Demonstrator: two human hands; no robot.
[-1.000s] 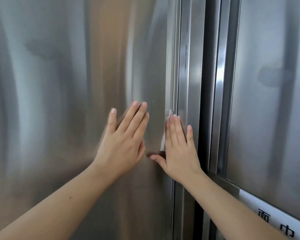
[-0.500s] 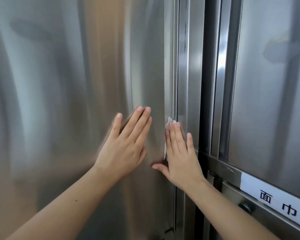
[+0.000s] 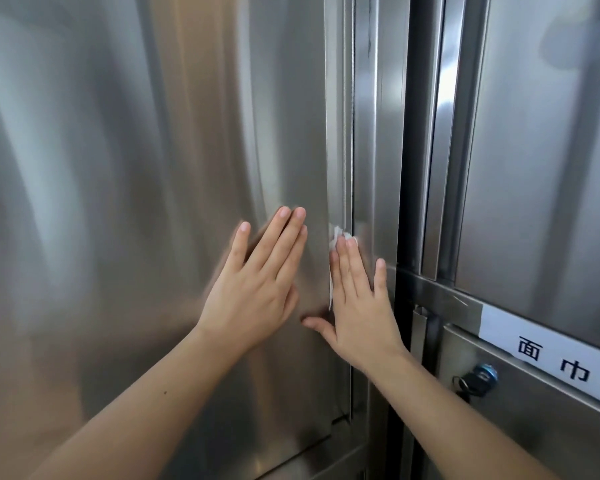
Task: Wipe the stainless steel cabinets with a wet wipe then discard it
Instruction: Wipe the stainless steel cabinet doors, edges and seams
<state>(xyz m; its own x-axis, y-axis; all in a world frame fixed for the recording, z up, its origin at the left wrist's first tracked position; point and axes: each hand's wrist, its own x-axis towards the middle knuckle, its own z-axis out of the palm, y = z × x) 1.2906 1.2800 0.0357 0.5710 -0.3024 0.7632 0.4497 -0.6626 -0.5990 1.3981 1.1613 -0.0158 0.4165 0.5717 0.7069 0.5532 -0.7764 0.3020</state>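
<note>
A tall stainless steel cabinet door (image 3: pixel 136 168) fills the left of the view. My left hand (image 3: pixel 257 285) lies flat on it with straight fingers. My right hand (image 3: pixel 359 299) presses a white wet wipe (image 3: pixel 336 237) flat against the door's right edge strip, fingers straight, thumb spread onto the door face. Only the wipe's top and left rim show past my fingers. A second steel cabinet (image 3: pixel 534 150) stands to the right.
A dark vertical gap (image 3: pixel 404 341) separates the two cabinets. The right cabinet carries a white label (image 3: pixel 548 358) with black characters and a key lock (image 3: pixel 480 375) below it. A horizontal seam (image 3: pixel 309 445) crosses the left cabinet low down.
Both hands have slid down the cabinet and my view has tilted down with them. The label and lock on the right have come further into view.
</note>
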